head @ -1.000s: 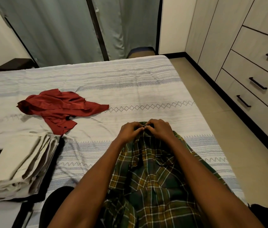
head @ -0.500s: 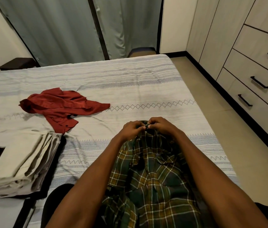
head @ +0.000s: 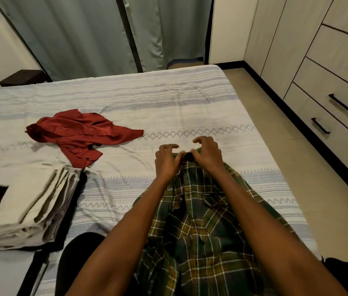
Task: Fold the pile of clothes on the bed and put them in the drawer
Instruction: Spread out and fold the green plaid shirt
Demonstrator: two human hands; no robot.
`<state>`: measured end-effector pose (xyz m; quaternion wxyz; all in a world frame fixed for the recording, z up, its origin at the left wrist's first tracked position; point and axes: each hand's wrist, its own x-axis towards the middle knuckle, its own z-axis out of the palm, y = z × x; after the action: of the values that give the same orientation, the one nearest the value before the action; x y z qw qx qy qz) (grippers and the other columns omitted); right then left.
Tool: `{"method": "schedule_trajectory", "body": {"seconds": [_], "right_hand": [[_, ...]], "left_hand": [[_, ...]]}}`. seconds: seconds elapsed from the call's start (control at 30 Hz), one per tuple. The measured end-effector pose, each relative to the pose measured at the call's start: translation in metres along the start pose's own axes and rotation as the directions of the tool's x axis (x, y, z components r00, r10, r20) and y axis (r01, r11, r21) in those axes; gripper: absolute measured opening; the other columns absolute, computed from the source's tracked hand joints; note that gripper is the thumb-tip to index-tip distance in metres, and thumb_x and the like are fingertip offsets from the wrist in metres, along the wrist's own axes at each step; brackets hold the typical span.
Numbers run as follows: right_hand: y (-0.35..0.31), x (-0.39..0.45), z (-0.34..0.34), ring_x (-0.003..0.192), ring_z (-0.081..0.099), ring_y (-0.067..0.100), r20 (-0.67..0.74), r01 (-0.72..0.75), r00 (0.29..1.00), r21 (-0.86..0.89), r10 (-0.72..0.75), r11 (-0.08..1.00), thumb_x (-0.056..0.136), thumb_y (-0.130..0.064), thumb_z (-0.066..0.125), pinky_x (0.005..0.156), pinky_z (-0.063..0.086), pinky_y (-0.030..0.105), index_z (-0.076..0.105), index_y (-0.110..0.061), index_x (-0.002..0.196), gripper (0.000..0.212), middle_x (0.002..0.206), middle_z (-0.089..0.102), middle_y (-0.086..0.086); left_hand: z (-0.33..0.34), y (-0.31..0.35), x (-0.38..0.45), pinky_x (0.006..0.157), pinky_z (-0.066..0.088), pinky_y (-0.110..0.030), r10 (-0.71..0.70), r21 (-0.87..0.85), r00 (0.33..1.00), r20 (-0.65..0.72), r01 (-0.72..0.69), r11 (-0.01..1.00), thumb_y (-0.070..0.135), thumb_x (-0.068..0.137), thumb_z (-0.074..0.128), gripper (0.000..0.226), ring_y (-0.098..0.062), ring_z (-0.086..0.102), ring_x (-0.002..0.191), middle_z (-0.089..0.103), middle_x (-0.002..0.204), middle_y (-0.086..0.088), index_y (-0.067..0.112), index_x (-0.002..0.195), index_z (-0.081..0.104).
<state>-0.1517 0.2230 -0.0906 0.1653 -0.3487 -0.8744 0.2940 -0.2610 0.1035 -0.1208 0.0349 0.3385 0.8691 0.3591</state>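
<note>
A green and yellow plaid shirt [head: 201, 227] lies lengthwise on the bed [head: 168, 107], running from its near edge to the middle. My left hand [head: 166, 161] and my right hand [head: 206, 152] meet at the shirt's far end, at the collar. Both pinch the fabric there with thumb and fingers, the other fingers lifted. A crumpled red shirt [head: 79, 133] lies to the left on the bed. A stack of folded beige and grey clothes [head: 32, 206] sits at the near left, on top of a black garment.
A wardrobe with shut drawers [head: 337, 99] and black handles lines the right wall, across a strip of tiled floor [head: 292, 146]. Curtains [head: 83, 33] hang behind the bed. A dark stool [head: 22, 76] stands at the far left.
Both hands stay at the collar, but their outer fingers have spread and lifted. The view has shifted slightly forward.
</note>
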Motion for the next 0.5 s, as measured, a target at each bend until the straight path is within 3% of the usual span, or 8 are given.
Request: {"method": "schedule_trajectory", "body": {"seconds": [0.07,0.13,0.2,0.27,0.33,0.4,0.5], "right_hand": [[-0.004,-0.028,0.012,0.098,0.059,0.020,-0.157,0.137,0.979,0.038,-0.129,0.990,0.094,-0.027,0.062,0.076,0.048,0.034,0.061,-0.022,0.106,0.013,0.107,0.063,-0.001],[-0.005,-0.056,0.031,0.086,0.065,0.020,-0.096,0.167,0.982,0.030,-0.164,0.985,0.095,-0.028,0.062,0.066,0.051,0.032,0.062,-0.022,0.101,0.008,0.096,0.068,-0.002],[0.001,-0.078,0.049,0.088,0.065,0.019,-0.010,0.085,0.996,-0.046,-0.086,0.995,0.093,-0.041,0.064,0.069,0.052,0.034,0.060,-0.025,0.100,0.018,0.096,0.068,-0.004],[0.013,-0.092,0.064,0.102,0.058,0.020,0.035,-0.010,0.999,-0.177,0.017,0.984,0.087,-0.054,0.066,0.082,0.048,0.038,0.055,-0.027,0.106,0.034,0.108,0.062,-0.004],[0.024,-0.098,0.070,0.114,0.051,0.024,0.056,-0.085,0.993,-0.259,0.103,0.962,0.084,-0.059,0.066,0.093,0.043,0.042,0.051,-0.026,0.113,0.046,0.119,0.056,0.000],[0.031,-0.099,0.072,0.119,0.048,0.026,0.081,-0.114,0.987,-0.286,0.142,0.951,0.085,-0.058,0.064,0.096,0.041,0.043,0.050,-0.025,0.117,0.049,0.125,0.053,0.003],[0.034,-0.096,0.069,0.120,0.048,0.028,0.102,-0.102,0.985,-0.316,0.140,0.943,0.087,-0.050,0.061,0.096,0.041,0.044,0.051,-0.023,0.122,0.045,0.128,0.053,0.004]], "left_hand": [[-0.003,0.001,-0.003,0.083,0.052,-0.039,-0.124,-0.153,0.991,-0.042,0.116,0.981,0.039,0.099,0.053,0.021,-0.020,0.059,0.101,0.060,0.113,-0.004,0.021,0.110,0.057],[-0.006,-0.004,-0.007,0.072,0.055,-0.038,-0.185,-0.170,0.983,0.016,0.185,0.968,0.036,0.100,0.051,0.015,-0.024,0.066,0.085,0.067,0.095,-0.004,0.022,0.101,0.055],[-0.005,-0.013,-0.016,0.060,0.058,-0.039,-0.215,-0.189,0.971,0.101,0.231,0.954,0.034,0.100,0.050,0.016,-0.025,0.068,0.068,0.069,0.080,-0.007,0.019,0.098,0.056],[-0.001,-0.022,-0.030,0.050,0.058,-0.037,-0.250,-0.243,0.950,0.187,0.291,0.925,0.028,0.101,0.051,0.018,-0.021,0.067,0.054,0.069,0.071,-0.008,0.012,0.099,0.059],[0.004,-0.030,-0.041,0.058,0.060,-0.040,-0.225,-0.215,0.942,0.248,0.280,0.936,0.025,0.100,0.054,0.018,-0.019,0.068,0.057,0.071,0.072,-0.006,0.012,0.101,0.065],[0.009,-0.037,-0.048,0.072,0.058,-0.038,-0.131,-0.114,0.950,0.282,0.168,0.979,0.022,0.097,0.057,0.017,-0.019,0.068,0.072,0.072,0.084,-0.004,0.019,0.107,0.070],[0.013,-0.036,-0.051,0.083,0.052,-0.036,0.010,-0.012,0.942,0.336,-0.006,1.000,0.015,0.093,0.060,0.047,-0.026,0.062,0.097,0.063,0.110,-0.011,0.025,0.139,0.054]]}}
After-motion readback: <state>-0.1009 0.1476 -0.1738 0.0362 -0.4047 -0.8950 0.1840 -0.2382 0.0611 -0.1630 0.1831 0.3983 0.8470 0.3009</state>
